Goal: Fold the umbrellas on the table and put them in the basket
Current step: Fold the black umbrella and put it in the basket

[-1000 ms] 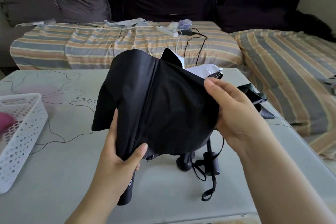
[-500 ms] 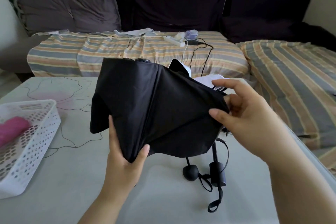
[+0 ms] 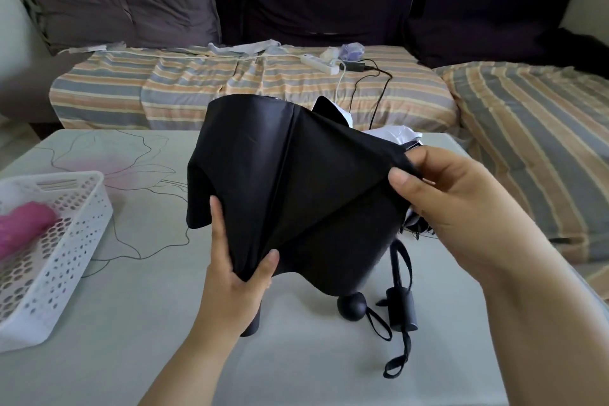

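Striped sofa behind, pale worktop (image 3: 148, 323) below: my left hand (image 3: 235, 287) grips the black umbrella (image 3: 290, 188) near its handle, shaft pointing away (upright-ish); my right hand (image 3: 461, 208) pinches the canopy's right edge. The basket (image 3: 49, 273) is left.

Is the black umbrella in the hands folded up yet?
Not yet. The black umbrella canopy hangs loose; the left hand grips its lower part while the right hand pinches one panel edge out sideways.

L hand (image 3: 230, 287), R hand (image 3: 461, 208) bare; forearms unsleeved
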`<state>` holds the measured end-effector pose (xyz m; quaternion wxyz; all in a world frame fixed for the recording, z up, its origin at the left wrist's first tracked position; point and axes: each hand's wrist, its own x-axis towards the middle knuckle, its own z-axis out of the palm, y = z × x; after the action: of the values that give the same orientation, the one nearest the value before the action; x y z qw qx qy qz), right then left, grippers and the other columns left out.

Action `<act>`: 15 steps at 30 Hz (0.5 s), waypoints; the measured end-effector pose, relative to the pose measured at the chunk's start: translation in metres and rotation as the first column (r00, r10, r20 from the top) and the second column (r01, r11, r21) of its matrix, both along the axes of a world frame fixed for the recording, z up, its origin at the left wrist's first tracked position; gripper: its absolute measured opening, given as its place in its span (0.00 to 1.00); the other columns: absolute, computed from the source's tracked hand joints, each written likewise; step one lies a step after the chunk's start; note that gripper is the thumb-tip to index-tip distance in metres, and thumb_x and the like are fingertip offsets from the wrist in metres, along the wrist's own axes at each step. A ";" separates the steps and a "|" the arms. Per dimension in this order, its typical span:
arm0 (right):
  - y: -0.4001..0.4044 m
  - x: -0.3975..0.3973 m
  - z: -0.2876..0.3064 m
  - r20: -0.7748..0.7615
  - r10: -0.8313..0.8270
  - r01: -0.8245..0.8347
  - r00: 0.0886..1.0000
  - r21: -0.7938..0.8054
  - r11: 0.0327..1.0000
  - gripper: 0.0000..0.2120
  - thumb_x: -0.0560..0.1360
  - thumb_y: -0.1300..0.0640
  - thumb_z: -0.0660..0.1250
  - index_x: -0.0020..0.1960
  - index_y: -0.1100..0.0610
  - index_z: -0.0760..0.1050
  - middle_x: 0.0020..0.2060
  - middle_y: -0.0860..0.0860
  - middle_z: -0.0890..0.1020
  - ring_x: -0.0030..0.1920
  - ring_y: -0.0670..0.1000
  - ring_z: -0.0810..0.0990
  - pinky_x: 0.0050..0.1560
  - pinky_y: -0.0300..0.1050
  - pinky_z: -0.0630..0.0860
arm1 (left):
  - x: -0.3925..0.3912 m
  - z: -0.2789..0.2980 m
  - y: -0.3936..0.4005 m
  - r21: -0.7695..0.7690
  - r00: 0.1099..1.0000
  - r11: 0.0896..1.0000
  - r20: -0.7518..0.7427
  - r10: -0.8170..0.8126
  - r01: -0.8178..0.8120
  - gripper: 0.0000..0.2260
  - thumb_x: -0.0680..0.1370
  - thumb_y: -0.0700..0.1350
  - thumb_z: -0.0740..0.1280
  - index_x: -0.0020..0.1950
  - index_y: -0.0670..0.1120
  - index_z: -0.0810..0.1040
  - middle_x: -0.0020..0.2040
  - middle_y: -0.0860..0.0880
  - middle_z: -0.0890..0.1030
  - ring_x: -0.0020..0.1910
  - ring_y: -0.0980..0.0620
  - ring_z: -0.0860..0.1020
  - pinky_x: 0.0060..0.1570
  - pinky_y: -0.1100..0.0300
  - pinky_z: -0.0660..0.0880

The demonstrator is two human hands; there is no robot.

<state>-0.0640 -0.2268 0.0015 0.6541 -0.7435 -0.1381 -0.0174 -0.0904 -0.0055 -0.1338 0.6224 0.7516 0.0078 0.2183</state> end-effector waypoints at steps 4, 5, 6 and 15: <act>0.005 0.001 -0.006 0.120 -0.139 0.155 0.983 -0.127 0.980 0.11 0.77 0.59 0.67 0.38 0.47 0.79 0.33 0.48 0.81 0.34 0.50 0.77 0.41 0.45 0.73 | 0.002 0.006 0.000 -0.054 1.000 0.999 0.000 -0.004 0.003 0.42 0.69 0.48 0.69 0.61 0.85 0.46 0.68 0.45 0.72 0.36 0.54 0.78 0.32 0.63 0.75; 0.007 -0.001 -0.005 0.186 -0.196 0.233 0.963 -0.207 0.950 0.11 0.76 0.60 0.67 0.39 0.46 0.78 0.35 0.48 0.82 0.36 0.51 0.78 0.41 0.43 0.74 | 0.003 0.006 0.000 -0.044 1.000 0.999 0.005 0.001 -0.001 0.42 0.70 0.47 0.70 0.61 0.84 0.46 0.69 0.43 0.72 0.40 0.49 0.79 0.34 0.62 0.76; 0.009 -0.003 -0.003 0.247 -0.225 0.292 0.943 -0.279 0.915 0.10 0.76 0.59 0.68 0.41 0.44 0.78 0.36 0.47 0.82 0.38 0.49 0.79 0.41 0.37 0.74 | 0.003 0.006 0.000 -0.020 1.000 1.000 0.009 0.010 -0.010 0.44 0.71 0.46 0.72 0.62 0.84 0.46 0.69 0.43 0.71 0.46 0.43 0.80 0.37 0.58 0.78; 0.004 -0.016 0.013 0.034 0.025 -0.006 0.999 -0.465 0.885 0.05 0.75 0.56 0.68 0.40 0.49 0.77 0.34 0.50 0.79 0.34 0.46 0.77 0.41 0.39 0.74 | -0.002 0.007 0.008 0.039 0.998 0.997 -0.004 0.069 -0.069 0.42 0.71 0.48 0.71 0.65 0.81 0.46 0.70 0.45 0.71 0.62 0.31 0.72 0.61 0.36 0.71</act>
<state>-0.0804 -0.2227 0.0144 0.4545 -0.8768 -0.1567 0.0068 -0.0924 0.0029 -0.1267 0.5996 0.7635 0.0312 0.2378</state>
